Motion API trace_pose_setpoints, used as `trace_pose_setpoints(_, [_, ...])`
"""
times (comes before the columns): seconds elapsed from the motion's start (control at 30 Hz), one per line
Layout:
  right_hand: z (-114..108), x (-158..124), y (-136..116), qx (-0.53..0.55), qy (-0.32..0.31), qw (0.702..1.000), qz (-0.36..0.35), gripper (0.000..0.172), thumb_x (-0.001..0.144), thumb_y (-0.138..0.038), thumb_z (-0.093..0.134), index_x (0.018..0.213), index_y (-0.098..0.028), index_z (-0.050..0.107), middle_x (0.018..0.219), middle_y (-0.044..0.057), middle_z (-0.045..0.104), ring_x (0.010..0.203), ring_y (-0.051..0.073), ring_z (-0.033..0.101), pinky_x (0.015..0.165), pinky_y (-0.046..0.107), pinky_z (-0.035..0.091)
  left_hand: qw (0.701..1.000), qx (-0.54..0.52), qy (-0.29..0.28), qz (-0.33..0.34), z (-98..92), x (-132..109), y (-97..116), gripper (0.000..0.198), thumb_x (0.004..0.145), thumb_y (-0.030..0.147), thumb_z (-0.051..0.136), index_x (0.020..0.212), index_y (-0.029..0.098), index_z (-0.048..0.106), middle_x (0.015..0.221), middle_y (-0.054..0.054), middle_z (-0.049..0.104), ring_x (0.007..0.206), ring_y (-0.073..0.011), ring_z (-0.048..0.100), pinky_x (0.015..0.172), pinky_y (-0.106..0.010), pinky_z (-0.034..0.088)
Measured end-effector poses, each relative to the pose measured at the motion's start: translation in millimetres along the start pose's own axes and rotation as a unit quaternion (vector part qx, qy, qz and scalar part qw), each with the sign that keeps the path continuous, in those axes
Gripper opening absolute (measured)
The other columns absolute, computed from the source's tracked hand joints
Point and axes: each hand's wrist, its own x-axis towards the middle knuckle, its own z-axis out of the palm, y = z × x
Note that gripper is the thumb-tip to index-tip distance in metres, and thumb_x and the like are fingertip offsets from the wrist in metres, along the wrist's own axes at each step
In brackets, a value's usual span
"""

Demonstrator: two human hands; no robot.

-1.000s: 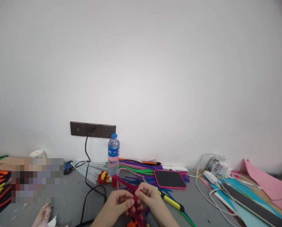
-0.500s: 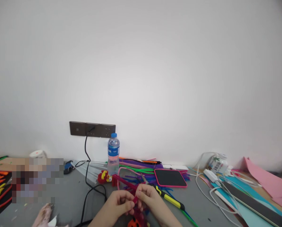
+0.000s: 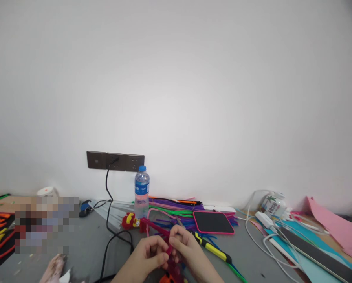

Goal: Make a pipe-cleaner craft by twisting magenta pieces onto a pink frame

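My left hand (image 3: 152, 255) and my right hand (image 3: 186, 247) meet low in the middle of the view, fingertips close together. Both are closed in a pinch on magenta pipe cleaners (image 3: 156, 226), whose fuzzy strands stick out up and to the left. More magenta fuzz hangs beneath the fingers, over an orange and black piece (image 3: 167, 278) at the bottom edge. Just beyond the hands, a small red and yellow pipe-cleaner figure (image 3: 130, 221) sits beside a water bottle (image 3: 142, 192). A yellow and black utility knife (image 3: 214, 250) lies to the right of my right hand.
Bundles of purple and green pipe cleaners (image 3: 176, 212) lie along the wall, with a pink-edged phone (image 3: 213, 222) on them. A black cord (image 3: 107, 220) runs down from the wall socket (image 3: 115, 161). White cables (image 3: 263, 247) and coloured paper (image 3: 335, 228) cover the right side.
Hardly anything differs. My right hand has shifted very slightly on the magenta pipe cleaners, and the camera view has moved a touch.
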Motion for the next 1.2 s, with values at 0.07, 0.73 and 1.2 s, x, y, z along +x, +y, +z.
trace_pose_setpoints(0.07, [2, 1, 0, -0.010, 0.018, 0.999, -0.029, 0.050, 0.061, -0.057, 0.078, 0.073, -0.021, 0.046, 0.050, -0.009, 0.053, 0.035, 0.005, 0.041, 0.038, 0.017, 0.028, 1.000, 0.023, 0.011, 0.010, -0.4, 1, 0, 0.038, 0.068, 0.048, 0.077, 0.080, 0.015, 0.063, 0.059, 0.003, 0.059, 0.055, -0.0109, 0.053, 0.059, -0.022, 0.038])
trace_pose_setpoints(0.73, [10, -6, -3, -0.177, 0.017, 0.973, -0.145, 0.032, 0.082, -0.047, 0.063, 0.071, -0.016, 0.062, 0.070, 0.002, 0.059, 0.066, 0.017, 0.056, 0.063, 0.027, 0.044, 0.985, 0.106, 0.130, 0.045, -0.6, -1, 13, 0.029, 0.068, 0.040, 0.076, 0.068, 0.016, 0.060, 0.060, 0.001, 0.061, 0.059, -0.0145, 0.054, 0.059, -0.023, 0.040])
trace_pose_setpoints(1.2, [8, -5, -3, -0.148, 0.075, 0.978, -0.128, 0.038, 0.070, -0.054, 0.073, 0.079, -0.018, 0.069, 0.076, 0.007, 0.068, 0.070, 0.021, 0.063, 0.065, 0.031, 0.049, 0.980, 0.140, 0.138, 0.033, -1.5, 0, 13, 0.017, 0.068, 0.025, 0.074, 0.077, 0.015, 0.064, 0.056, 0.003, 0.060, 0.057, -0.0142, 0.054, 0.061, -0.024, 0.040])
